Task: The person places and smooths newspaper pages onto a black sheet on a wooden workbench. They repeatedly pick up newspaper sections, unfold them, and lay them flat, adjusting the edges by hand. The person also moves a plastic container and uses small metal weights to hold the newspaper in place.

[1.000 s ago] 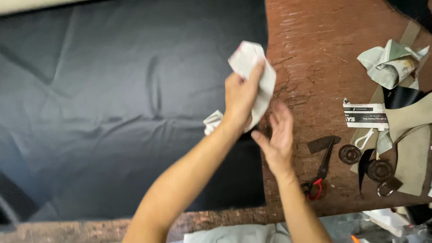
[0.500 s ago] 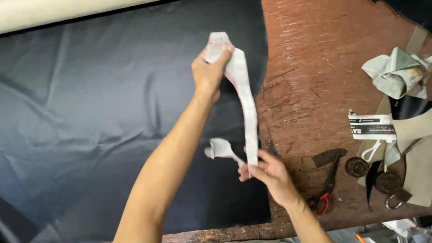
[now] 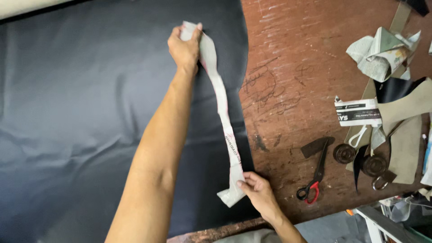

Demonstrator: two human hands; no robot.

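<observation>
Fingers (image 3: 245, 183) of the right hand (image 3: 258, 193), at about five o'clock in the view and nearest the camera, pinch the lower end of a long strip of newsprint (image 3: 223, 118), pressing it down where the dark sheet (image 3: 81, 112) meets the bare brown desk (image 3: 292, 67). From that pinch the strip runs up toward twelve o'clock, stretched nearly straight with a slight wave, lying along the right edge of the dark sheet, which covers the whole left part of the desk. At the strip's far end the left hand (image 3: 184, 47), its arm reaching up from six o'clock, closes around the paper, fingers curled tight and thumb on top, so the upper end is bunched in the grip. Off at three to four o'clock from the right hand, well apart from the strip, lie red-handled scissors (image 3: 313, 180) with blades pointing away. Just beyond them sit two dark round weights (image 3: 344, 153) among tan and black cut-out pieces (image 3: 405, 135). A folded scrap of printed paper (image 3: 357, 112) rests near three o'clock, and a crumpled wad of newspaper (image 3: 382, 54) lies at about two o'clock, farthest off.
</observation>
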